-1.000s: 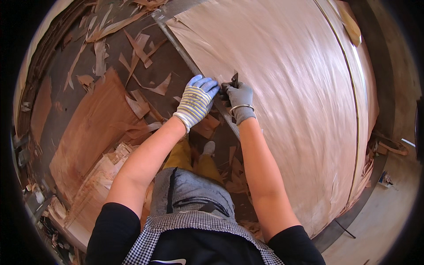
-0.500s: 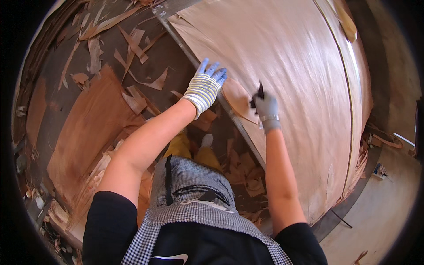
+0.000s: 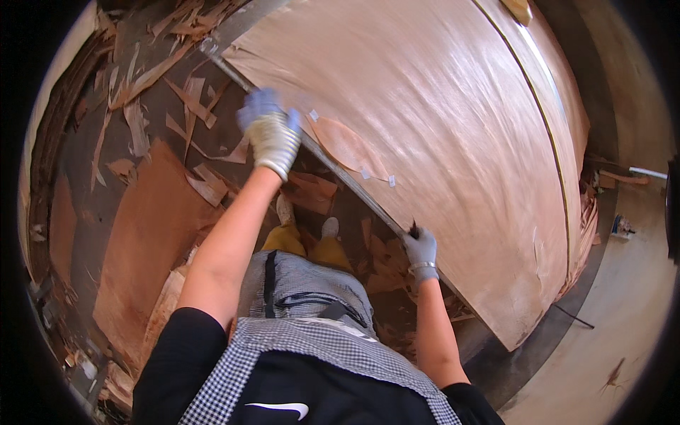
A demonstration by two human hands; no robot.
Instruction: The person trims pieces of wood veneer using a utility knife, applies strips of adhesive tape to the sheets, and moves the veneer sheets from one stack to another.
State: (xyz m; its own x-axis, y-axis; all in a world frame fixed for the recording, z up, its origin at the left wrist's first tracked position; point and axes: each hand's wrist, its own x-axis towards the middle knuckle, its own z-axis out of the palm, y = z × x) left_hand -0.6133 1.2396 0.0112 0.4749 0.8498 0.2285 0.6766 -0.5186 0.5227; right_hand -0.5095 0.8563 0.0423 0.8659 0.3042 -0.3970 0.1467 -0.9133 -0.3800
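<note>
A large, pale brown wood veneer sheet point(image 3: 453, 142) lies in front of me and to my right, its surface slightly wrinkled. Near its edge is a darker, lens-shaped veneer patch point(image 3: 347, 149) with small pale tape pieces at its ends. My left hand point(image 3: 270, 134), in a striped glove with blue fingers, is over the narrow metal edge strip point(image 3: 354, 185). It is blurred, its thumb apart from the fingers, and nothing shows in it. In a grey glove, my right hand point(image 3: 422, 249) is closed around a small black tool point(image 3: 414, 229) at the sheet's near edge; its exact kind is hidden.
Torn veneer strips point(image 3: 134, 127) and a large reddish veneer piece point(image 3: 152, 248) litter the dark floor to my left. More scraps point(image 3: 389, 262) lie by my feet under the sheet's edge. A thin dark rod point(image 3: 572, 316) sticks out at the lower right.
My left hand has moved left and up off the patch's end. My right hand has come down to the near edge with the black tool, uncovering the patch and its tape.
</note>
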